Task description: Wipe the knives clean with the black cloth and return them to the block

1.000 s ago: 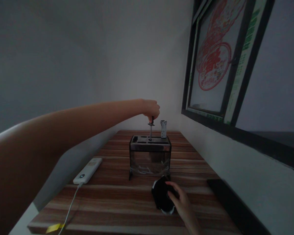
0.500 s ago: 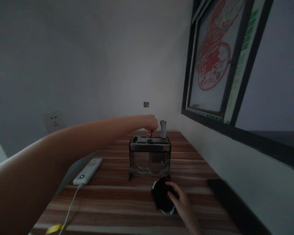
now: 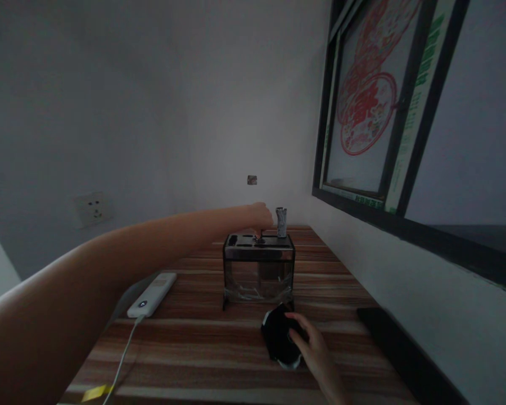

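A clear-sided knife block with a black slotted top [image 3: 258, 270] stands on the striped wooden table [image 3: 202, 337]. My left hand [image 3: 261, 216] reaches over its top, fingers pinched on the small dark handle of a tool [image 3: 260, 237] sunk into a slot. A silver handle [image 3: 281, 221] sticks up from the block just right of that hand. My right hand [image 3: 314, 351] lies near the table's front, fingers curled on a round black object [image 3: 278, 337].
A white power bank [image 3: 152, 294] with a white cable [image 3: 120, 360] lies left of the block. A long black bar [image 3: 405, 354] lies along the right wall under a framed window. A wall socket [image 3: 91, 208] is at the left. A yellow tag [image 3: 93, 392] lies by the front edge.
My left hand has pushed the thin tool down into the block's slot; only its handle top shows now. My right hand has stayed on the black object.
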### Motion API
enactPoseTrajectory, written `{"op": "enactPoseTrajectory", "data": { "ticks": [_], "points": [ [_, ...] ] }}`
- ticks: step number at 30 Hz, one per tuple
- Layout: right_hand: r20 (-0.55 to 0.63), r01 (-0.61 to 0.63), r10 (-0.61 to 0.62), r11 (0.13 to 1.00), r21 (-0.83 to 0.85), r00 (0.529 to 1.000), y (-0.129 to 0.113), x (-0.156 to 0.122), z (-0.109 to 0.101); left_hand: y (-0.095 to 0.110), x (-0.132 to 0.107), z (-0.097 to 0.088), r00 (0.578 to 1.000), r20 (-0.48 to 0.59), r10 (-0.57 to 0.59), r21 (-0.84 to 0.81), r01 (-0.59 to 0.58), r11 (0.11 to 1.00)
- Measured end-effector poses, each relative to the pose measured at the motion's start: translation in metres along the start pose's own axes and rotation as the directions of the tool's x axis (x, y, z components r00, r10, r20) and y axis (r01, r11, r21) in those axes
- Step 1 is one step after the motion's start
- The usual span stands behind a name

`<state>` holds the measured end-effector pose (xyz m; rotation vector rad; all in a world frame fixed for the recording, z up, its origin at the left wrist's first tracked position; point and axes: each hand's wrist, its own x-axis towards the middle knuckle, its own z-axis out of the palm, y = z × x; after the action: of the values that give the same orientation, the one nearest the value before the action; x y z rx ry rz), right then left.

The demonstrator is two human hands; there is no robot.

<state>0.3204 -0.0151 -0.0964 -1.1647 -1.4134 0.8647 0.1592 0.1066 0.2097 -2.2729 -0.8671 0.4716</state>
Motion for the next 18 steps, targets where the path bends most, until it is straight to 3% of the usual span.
{"op": "enactPoseTrajectory", "data": {
  "ticks": [18],
  "points": [
    [0.017,-0.014,0.014,1.0,-0.011,1.0,0.001,0.0,-0.001,0.018,-0.012,-0.003,0.997,-0.068,-0.038,0.011,0.039,0.999]
  ]
}}
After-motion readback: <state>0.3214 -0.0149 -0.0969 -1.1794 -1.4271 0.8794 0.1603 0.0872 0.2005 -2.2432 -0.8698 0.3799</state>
